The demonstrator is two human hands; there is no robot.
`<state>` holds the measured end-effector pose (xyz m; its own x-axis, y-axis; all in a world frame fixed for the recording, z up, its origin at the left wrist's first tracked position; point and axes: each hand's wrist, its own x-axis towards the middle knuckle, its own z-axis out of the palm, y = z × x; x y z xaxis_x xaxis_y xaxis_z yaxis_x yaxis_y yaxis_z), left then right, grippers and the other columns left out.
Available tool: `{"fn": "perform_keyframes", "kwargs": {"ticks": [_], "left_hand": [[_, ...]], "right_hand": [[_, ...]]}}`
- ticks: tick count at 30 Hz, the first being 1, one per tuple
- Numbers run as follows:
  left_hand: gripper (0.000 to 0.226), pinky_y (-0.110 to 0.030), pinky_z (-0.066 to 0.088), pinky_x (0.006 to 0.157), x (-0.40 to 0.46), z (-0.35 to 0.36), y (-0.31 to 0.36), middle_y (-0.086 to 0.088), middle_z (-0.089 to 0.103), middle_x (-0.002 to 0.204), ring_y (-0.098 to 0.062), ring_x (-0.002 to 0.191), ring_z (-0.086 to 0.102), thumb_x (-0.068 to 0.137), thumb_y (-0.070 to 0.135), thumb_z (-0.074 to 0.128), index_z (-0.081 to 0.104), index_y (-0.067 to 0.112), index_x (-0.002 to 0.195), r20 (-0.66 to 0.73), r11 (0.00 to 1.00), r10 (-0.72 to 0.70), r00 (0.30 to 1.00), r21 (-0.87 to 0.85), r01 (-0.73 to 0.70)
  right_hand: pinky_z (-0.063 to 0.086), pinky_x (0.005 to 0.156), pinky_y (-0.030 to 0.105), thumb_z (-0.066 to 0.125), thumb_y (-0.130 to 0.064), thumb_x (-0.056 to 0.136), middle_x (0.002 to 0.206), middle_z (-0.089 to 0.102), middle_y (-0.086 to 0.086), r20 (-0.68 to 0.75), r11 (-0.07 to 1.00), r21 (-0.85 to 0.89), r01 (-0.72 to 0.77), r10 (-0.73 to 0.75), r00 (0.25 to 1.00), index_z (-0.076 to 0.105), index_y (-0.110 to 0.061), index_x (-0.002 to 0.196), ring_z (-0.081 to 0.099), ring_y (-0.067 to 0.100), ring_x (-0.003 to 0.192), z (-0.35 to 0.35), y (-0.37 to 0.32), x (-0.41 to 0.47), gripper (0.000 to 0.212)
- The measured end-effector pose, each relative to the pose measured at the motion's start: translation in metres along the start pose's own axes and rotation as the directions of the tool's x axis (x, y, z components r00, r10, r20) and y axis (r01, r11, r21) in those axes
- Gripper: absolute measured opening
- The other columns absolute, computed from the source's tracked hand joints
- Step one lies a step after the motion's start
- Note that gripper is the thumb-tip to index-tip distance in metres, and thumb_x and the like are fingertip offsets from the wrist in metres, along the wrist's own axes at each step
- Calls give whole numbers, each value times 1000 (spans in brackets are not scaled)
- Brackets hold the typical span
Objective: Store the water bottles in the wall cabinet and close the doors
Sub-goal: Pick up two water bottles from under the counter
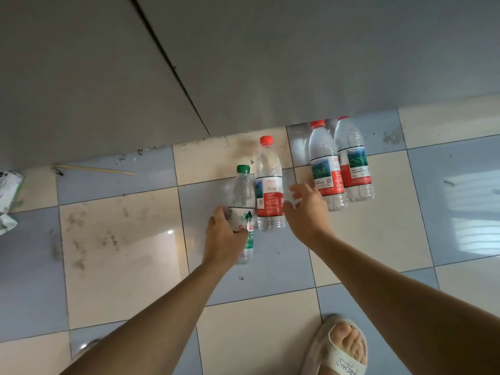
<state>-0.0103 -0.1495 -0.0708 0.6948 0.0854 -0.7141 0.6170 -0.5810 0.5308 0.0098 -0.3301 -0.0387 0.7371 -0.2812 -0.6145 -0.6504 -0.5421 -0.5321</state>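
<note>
Several clear water bottles stand on the tiled floor by a grey cabinet front. My left hand (223, 234) grips the small green-capped bottle (243, 196) around its label. Just right of it stands a taller red-capped bottle (269, 185). My right hand (307, 209) reaches beside that bottle with its fingers spread and loosely bent; it holds nothing. Two more red-capped bottles (324, 163) (351, 155) stand side by side further right, close to the cabinet base.
Closed grey cabinet doors (243, 58) fill the upper view, with a dark seam (170, 63) between panels. A thin stick (94, 169) and crumpled packaging (8, 190) lie at left. My slippered foot (341, 347) stands at the bottom right.
</note>
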Motion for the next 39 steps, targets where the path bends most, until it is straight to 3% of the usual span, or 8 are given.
{"fn": "perform_keyframes", "kwargs": {"ticks": [5,9,14,16,22,27,31,39], "left_hand": [[86,-47,48,102,25,-8,12,-6,45,138,-25,125,48,82,45,79,32,19,148,-13,992,82,997,101,-80],[80,-51,50,103,38,-17,6,-7,50,135,-27,121,56,81,39,81,38,18,145,1,992,100,995,80,-100],[69,-50,52,100,41,-33,-3,-5,59,125,-25,111,62,81,30,81,45,21,139,48,995,88,995,-43,-86],[71,-50,52,100,40,-40,-5,-6,59,126,-27,113,61,82,26,81,43,22,142,25,994,83,996,-75,-81],[83,-47,52,104,21,-66,-5,-3,52,136,-24,124,56,77,14,85,40,22,146,-128,962,134,983,-223,-160],[87,-1,40,88,-3,-80,-2,5,44,131,7,112,46,69,17,92,41,25,139,-311,925,295,904,-144,-351],[85,-17,48,92,-5,-84,-2,6,52,126,-10,115,51,64,29,96,45,28,132,-376,903,361,853,-87,-420],[72,-4,42,81,0,-69,-26,7,53,116,-5,102,53,64,31,95,50,24,120,-401,885,427,810,1,-466]], "right_hand": [[51,104,46,70,-35,93,139,54,10,13,999,2,-43,43,999,45,-14,147,58,26,119,9,-15,45,63],[57,93,41,71,-47,89,142,54,9,96,991,103,-91,81,992,34,-18,153,60,27,118,35,-25,68,79],[49,60,24,78,-37,84,112,65,3,106,988,129,-83,70,992,46,-25,119,63,13,85,60,-32,72,49],[48,57,23,80,-30,82,99,63,-1,108,984,150,-91,76,991,48,-23,122,60,9,78,58,-33,66,52],[48,66,25,88,-21,71,110,61,-1,38,985,172,-11,5,999,53,-22,125,62,20,97,41,-37,25,64],[48,71,22,92,-24,62,101,57,-15,-93,975,159,154,-141,986,47,-31,114,60,13,91,24,-44,-5,70],[51,84,27,94,-24,64,106,61,-12,-159,960,157,232,-207,965,52,-34,112,59,12,97,28,-46,-14,65],[44,83,17,90,-22,73,121,55,-7,-155,927,107,359,-341,927,47,-31,124,54,10,102,49,-28,-23,66]]}}
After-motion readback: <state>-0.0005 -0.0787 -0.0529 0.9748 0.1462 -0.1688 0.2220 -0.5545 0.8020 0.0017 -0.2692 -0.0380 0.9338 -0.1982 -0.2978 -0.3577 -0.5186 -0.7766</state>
